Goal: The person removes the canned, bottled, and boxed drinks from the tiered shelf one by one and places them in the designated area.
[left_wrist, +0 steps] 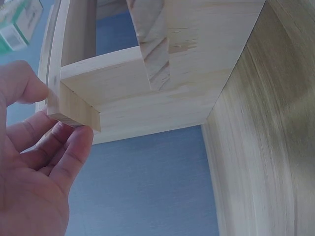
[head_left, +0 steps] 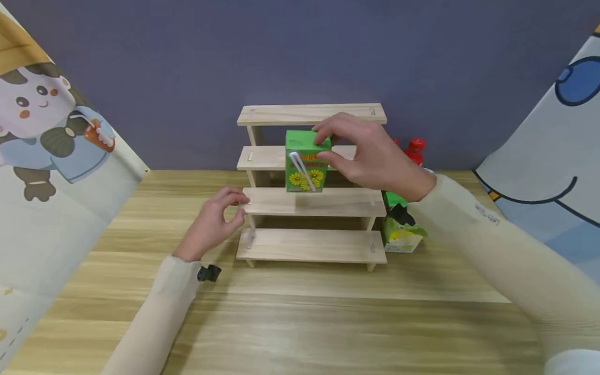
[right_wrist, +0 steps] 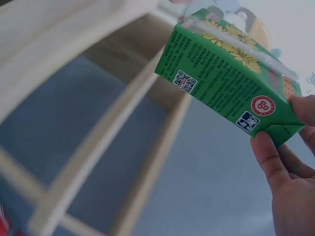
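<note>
A green drink carton [head_left: 304,169] with yellow flowers and a straw in a clear sleeve hangs in the air before the wooden step shelf [head_left: 314,245]. My right hand [head_left: 365,151] pinches it by its top end, thumb on the front. In the right wrist view the carton [right_wrist: 231,73] shows a printed side with a QR code. My left hand [head_left: 213,221] is at the left end of the shelf's second board from the bottom. The left wrist view shows that hand [left_wrist: 39,167] gripping the board's end [left_wrist: 74,110], thumb on one face and fingers on the other.
Right of the shelf stand a green and white carton with yellow fruit [head_left: 402,237] and a red-capped bottle [head_left: 415,148], partly hidden by my right arm. A dark wall [head_left: 187,78] rises behind. Cartoon-printed sheets [head_left: 70,208] flank the wooden table [head_left: 290,328].
</note>
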`<state>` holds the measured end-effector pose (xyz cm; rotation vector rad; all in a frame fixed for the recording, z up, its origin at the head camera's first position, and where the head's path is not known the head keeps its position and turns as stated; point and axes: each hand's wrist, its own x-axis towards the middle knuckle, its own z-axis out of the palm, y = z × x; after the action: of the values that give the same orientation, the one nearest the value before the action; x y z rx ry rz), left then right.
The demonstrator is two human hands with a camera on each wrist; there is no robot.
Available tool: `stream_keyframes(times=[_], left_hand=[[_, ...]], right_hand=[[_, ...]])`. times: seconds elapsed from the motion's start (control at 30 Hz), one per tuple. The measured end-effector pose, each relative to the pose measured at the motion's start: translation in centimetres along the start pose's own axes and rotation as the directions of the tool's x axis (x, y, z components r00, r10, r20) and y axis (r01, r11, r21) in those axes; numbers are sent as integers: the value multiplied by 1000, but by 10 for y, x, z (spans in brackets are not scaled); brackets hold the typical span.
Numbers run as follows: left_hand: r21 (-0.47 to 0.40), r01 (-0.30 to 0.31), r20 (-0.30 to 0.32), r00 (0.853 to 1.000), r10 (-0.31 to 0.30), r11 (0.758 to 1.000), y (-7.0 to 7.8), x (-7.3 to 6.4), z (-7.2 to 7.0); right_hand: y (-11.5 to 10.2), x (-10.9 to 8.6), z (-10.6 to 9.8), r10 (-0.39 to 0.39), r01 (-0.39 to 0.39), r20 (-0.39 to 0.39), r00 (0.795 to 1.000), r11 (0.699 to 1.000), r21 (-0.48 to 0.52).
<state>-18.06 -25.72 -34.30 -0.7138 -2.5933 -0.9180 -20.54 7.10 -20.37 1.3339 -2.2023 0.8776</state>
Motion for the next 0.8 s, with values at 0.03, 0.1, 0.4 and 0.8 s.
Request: stream_keyframes(times=[0.03,0.1,0.4,0.8], left_hand=[[2,-1,-3,1000,1,1000,0,0,-1],[8,-3,-5,1000,3,1000,-1,-1,-2],[6,-9,3,1000,9,1000,1,-2,-2],[2,7,3,1000,-7,1000,3,-3,-1]], right_hand=[[-2,-3,-7,3,-3,-13,1000,1000,-12],[-5,-10,-20,7,-8,-34,999,999,-42],[-18,-65,-78,38,-57,-82,996,968,-245],[-8,-175,-116,162,-176,-70,984,900,-398]])
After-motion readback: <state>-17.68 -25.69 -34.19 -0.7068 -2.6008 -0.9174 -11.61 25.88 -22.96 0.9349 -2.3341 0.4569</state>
